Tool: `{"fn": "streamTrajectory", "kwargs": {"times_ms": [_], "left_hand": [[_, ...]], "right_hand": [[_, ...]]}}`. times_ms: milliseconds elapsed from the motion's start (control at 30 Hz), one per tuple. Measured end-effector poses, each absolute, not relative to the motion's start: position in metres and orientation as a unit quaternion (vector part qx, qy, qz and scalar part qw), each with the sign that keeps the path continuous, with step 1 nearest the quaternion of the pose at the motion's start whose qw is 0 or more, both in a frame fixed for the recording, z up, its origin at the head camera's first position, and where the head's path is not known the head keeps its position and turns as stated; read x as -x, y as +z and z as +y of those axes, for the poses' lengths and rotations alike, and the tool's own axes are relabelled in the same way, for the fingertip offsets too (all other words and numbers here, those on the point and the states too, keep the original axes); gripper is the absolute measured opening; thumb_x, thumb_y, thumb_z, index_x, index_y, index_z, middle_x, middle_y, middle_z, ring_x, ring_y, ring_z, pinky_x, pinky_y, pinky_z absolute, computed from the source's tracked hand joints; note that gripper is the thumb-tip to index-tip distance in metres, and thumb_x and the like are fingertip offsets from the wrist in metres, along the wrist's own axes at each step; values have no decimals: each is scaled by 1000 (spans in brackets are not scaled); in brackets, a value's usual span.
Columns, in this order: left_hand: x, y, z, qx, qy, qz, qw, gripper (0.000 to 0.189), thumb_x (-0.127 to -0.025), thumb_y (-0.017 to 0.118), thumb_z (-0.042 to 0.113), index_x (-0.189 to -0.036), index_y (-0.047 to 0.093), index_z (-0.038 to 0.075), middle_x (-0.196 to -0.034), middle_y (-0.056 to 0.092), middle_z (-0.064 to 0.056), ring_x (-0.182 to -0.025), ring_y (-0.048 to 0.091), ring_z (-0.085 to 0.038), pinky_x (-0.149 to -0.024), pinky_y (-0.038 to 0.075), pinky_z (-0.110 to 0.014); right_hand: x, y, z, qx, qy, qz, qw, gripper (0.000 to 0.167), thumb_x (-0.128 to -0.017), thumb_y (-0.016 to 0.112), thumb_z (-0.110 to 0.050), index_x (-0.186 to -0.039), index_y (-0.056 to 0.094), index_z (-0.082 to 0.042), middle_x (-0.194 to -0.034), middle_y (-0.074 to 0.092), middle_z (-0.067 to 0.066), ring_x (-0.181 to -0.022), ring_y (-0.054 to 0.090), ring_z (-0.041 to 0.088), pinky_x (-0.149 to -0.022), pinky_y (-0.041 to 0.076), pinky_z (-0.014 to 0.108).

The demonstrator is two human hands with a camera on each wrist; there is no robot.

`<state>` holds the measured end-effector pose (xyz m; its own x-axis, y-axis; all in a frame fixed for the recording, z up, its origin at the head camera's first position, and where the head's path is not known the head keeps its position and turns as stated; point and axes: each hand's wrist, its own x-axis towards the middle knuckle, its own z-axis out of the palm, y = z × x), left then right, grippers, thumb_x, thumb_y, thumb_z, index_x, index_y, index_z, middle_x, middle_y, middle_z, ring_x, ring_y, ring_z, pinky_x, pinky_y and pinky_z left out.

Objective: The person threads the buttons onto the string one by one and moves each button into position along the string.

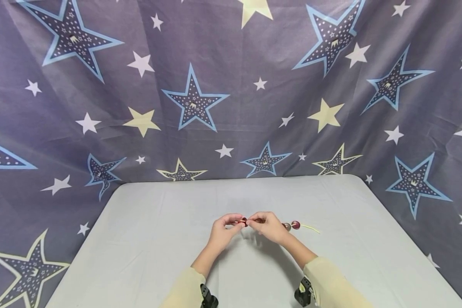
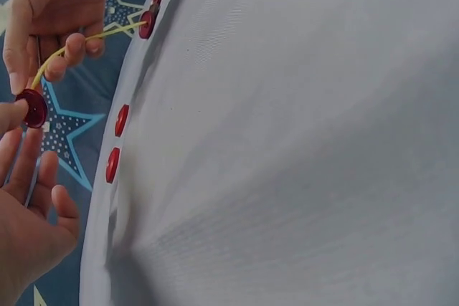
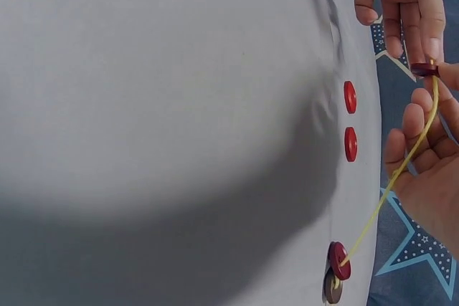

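Stringing, partly done: the left hand (image 1: 221, 233) pinches the held button (image 2: 36, 112), fingers nearly together; the right hand's (image 1: 269, 226) fingers pinch the yellow cord (image 3: 391, 184) beside it. Right of the held button, a dark red button (image 3: 343, 261) and a brown button (image 3: 333, 289) are threaded; two red buttons (image 2: 112, 165) near it on the pale bench (image 1: 158, 239) remain loose. Star-printed cloth (image 1: 246, 55) hangs behind.

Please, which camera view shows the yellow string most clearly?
The right wrist view: there the yellow string runs in plain sight from the held button to the strung buttons. The left wrist view shows it partly behind fingers; the head view, mainly its loose end.
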<state>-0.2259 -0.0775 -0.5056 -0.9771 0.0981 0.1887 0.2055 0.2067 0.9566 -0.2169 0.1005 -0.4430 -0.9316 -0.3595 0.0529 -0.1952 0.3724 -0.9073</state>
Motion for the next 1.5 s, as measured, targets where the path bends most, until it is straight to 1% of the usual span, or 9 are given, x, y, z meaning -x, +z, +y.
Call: {"fn": "streamTrajectory", "kwargs": {"times_ms": [267, 467, 667, 767, 900, 1067, 1167, 1367, 1500], "left_hand": [[226, -503, -76, 73, -620, -779, 54, 16, -80, 74, 21, -91, 73, 10, -88, 72, -7, -80, 57, -6, -68, 45, -20], [228, -504, -74, 66, -629, -773, 56, 13, -80, 74, 20, -88, 73, 10, -87, 73, -8, -77, 58, -5, -66, 46, -18], [229, -507, -72, 68, -632, -769, 66, 11, -82, 72, 15, -89, 71, 7, -88, 71, -12, -77, 58, -9, -72, 48, -26], [230, -508, -72, 64, -631, -771, 64, 10, -82, 71, 15, -88, 71, 7, -87, 71, -10, -76, 58, -8, -75, 47, -29], [231, -508, -73, 63, -626, -775, 58, 10, -81, 72, 17, -86, 71, 9, -86, 71, -8, -76, 58, -6, -75, 47, -27], [230, -508, -73, 63, -621, -779, 59, 11, -81, 72, 19, -86, 71, 9, -86, 70, -7, -77, 58, -8, -72, 47, -23], [229, -508, -74, 68, -623, -777, 62, 12, -81, 72, 18, -87, 71, 8, -87, 70, -8, -76, 58, -7, -71, 46, -21], [218, -489, -74, 80, -620, -779, 59, 12, -83, 68, 8, -89, 69, -2, -88, 69, -17, -76, 57, -11, -72, 46, -20], [225, -502, -76, 84, -615, -782, 61, 12, -82, 70, 10, -89, 70, 0, -88, 70, -15, -75, 57, -8, -72, 46, -19]], "right_hand": [[218, -445, 102, 173, -540, 820, 82, 19, -88, 61, -8, -97, 67, 8, -78, 65, 5, -60, 50, 12, -53, 43, 19], [231, -464, 105, 179, -545, 815, 76, 20, -90, 60, -11, -97, 67, 7, -78, 64, 8, -57, 49, 8, -52, 43, 20], [237, -477, 106, 191, -534, 821, 66, 21, -86, 67, -18, -96, 69, 1, -84, 67, 16, -63, 54, 5, -58, 46, 19], [236, -477, 106, 200, -525, 826, 57, 20, -82, 71, -18, -93, 69, -2, -83, 69, 11, -67, 56, 4, -62, 47, 18], [236, -477, 105, 201, -517, 831, 50, 18, -81, 72, -18, -92, 70, -4, -82, 68, 7, -68, 56, 5, -62, 47, 18], [236, -478, 105, 210, -517, 829, 49, 19, -82, 72, -16, -96, 68, -4, -84, 68, 8, -70, 58, 5, -64, 48, 19], [236, -477, 105, 216, -512, 830, 45, 22, -82, 72, -16, -100, 67, -5, -83, 68, 8, -71, 58, 5, -64, 48, 19], [236, -475, 104, 231, -478, 847, 34, 25, -81, 71, -16, -104, 66, -7, -81, 66, 6, -73, 56, 9, -63, 46, 20], [235, -474, 104, 235, -459, 856, 32, 24, -81, 70, -14, -104, 66, -9, -83, 66, 3, -76, 56, 11, -65, 46, 20]]}}
